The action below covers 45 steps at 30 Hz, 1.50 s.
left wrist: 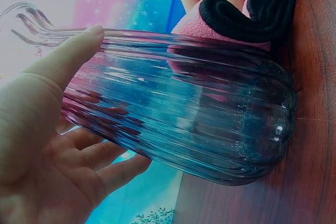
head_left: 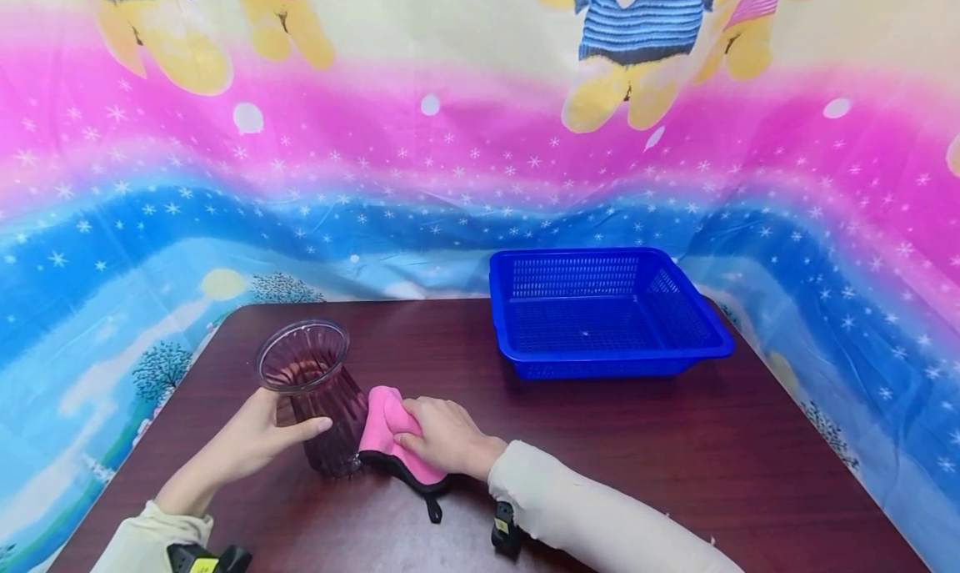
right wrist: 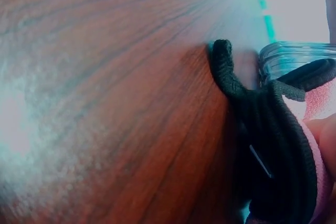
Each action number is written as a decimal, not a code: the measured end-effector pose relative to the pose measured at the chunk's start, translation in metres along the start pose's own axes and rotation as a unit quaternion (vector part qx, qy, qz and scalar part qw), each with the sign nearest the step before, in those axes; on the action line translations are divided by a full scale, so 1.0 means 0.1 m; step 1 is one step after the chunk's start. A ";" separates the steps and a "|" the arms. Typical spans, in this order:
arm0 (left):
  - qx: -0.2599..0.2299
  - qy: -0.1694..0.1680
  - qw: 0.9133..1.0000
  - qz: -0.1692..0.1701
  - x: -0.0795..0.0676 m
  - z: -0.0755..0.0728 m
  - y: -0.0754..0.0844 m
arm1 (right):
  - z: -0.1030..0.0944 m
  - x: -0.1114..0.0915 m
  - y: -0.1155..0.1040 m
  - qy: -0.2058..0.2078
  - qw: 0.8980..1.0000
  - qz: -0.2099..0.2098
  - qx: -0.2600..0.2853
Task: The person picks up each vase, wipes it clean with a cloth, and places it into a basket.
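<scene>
A ribbed, purple-tinted glass vase (head_left: pixel 330 414) with a flared rim stands on the left of the table, tilted slightly. My left hand (head_left: pixel 251 439) grips it below the rim, the thumb on the near side and the fingers behind, as the left wrist view (left wrist: pixel 73 166) also shows. My right hand (head_left: pixel 446 435) holds a bunched pink cloth (head_left: pixel 382 419) with black edging and a small black loop. This cloth lies against the vase's right side, low down. In the right wrist view the black edging (right wrist: pixel 283 156) hides most of the right hand.
A blue plastic basket (head_left: pixel 611 366) with perforated walls sits at the back right of the dark wooden table (head_left: pixel 637 439). Behind the table hangs a printed cloth backdrop (head_left: pixel 420 164) with bears and snowflakes.
</scene>
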<state>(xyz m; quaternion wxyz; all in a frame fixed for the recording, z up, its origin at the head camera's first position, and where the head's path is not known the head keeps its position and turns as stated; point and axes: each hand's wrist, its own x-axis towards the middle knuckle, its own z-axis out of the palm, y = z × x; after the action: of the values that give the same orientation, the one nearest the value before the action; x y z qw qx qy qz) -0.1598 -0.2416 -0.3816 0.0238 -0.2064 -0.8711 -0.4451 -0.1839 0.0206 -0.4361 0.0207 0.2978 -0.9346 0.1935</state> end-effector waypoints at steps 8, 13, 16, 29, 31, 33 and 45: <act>0.008 0.006 1.000 0.003 -0.01 0.01 0.00 | -0.02 0.00 0.00 0.008 1.000 -0.006 0.008; 0.009 0.006 1.000 0.004 -0.01 0.01 0.00 | -0.04 0.00 -0.01 0.013 1.000 -0.008 0.009; 0.008 0.004 1.000 0.006 0.00 0.01 0.00 | -0.06 0.01 -0.02 0.017 1.000 -0.013 0.009; 0.002 -0.002 1.000 0.001 0.00 0.01 0.01 | -0.20 0.04 -0.12 0.051 0.998 -0.034 0.027; 0.003 -0.002 1.000 0.002 0.00 0.01 0.01 | -0.23 0.04 -0.14 0.054 0.997 -0.035 0.031; 0.006 0.000 1.000 0.001 0.00 0.01 0.01 | -0.25 0.05 -0.16 0.057 0.997 -0.036 0.032; 0.000 -0.006 1.000 0.008 -0.01 0.00 0.00 | -0.42 0.08 -0.26 0.089 0.994 -0.046 0.043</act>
<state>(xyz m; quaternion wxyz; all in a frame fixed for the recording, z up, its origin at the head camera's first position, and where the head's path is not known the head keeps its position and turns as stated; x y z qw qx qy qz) -0.1591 -0.2415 -0.3814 0.0222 -0.2157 -0.8697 -0.4434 -0.1789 0.0119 -0.3872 0.0995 0.3229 -0.9051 0.2581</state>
